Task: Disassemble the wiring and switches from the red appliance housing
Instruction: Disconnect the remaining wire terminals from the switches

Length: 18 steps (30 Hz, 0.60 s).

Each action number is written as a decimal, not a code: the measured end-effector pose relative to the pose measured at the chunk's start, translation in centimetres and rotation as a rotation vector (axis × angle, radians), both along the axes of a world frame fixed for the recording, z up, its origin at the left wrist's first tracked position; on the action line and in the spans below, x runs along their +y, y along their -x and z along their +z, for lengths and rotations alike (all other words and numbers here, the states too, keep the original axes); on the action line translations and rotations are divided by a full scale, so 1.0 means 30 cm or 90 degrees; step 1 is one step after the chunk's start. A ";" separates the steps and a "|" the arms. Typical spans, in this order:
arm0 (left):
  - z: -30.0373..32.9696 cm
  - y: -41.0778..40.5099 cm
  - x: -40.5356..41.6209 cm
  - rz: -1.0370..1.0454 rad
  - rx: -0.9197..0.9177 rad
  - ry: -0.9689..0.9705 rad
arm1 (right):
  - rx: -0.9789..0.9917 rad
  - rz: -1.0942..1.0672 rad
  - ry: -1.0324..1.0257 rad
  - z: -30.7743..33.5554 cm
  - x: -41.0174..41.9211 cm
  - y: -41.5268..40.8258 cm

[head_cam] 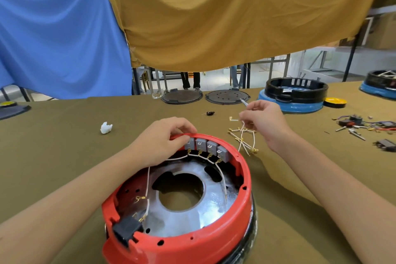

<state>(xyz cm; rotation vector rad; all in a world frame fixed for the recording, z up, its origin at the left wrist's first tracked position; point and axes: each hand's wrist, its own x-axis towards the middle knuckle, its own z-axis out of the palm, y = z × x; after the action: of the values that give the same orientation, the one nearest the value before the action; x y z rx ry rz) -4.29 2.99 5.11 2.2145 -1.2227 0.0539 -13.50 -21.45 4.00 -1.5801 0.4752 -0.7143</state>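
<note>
The red housing (pixel 214 240) sits at 6 o'clock on the olive table (pixel 64 156), open side up. Four grey switches (pixel 206 147) line its far inner wall, white wires (pixel 222 180) still clipped beneath them. The left hand (pixel 162 141) curls over the rim at 12 o'clock of the housing, fingertips gripping the leftmost switch. The right hand (pixel 263 122), at 1 o'clock, pinches a loose wire bundle (pixel 244 139) that hangs to the table.

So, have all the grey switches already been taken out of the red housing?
No: four grey switches sit in a row inside the rim of the red housing, with white wires running to their terminals.
</note>
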 end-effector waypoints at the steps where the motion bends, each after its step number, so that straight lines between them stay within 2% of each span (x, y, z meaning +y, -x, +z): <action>1: 0.001 0.001 0.000 0.001 -0.002 -0.006 | 0.025 -0.006 0.046 -0.008 -0.005 -0.003; 8: 0.005 0.005 0.001 0.007 -0.007 -0.017 | 0.202 -0.043 0.414 -0.059 -0.039 -0.023; 14: 0.006 -0.002 0.003 0.002 0.004 -0.008 | 0.217 -0.090 0.401 -0.065 -0.064 -0.032; 18: 0.021 -0.010 0.012 -0.013 0.041 -0.024 | 0.177 -0.093 0.394 -0.056 -0.056 -0.028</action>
<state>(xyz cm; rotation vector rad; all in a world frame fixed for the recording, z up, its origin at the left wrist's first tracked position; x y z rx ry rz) -3.99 3.34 5.73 2.2179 -1.2209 -0.0479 -12.67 -23.14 2.31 -2.2622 0.6141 -0.8016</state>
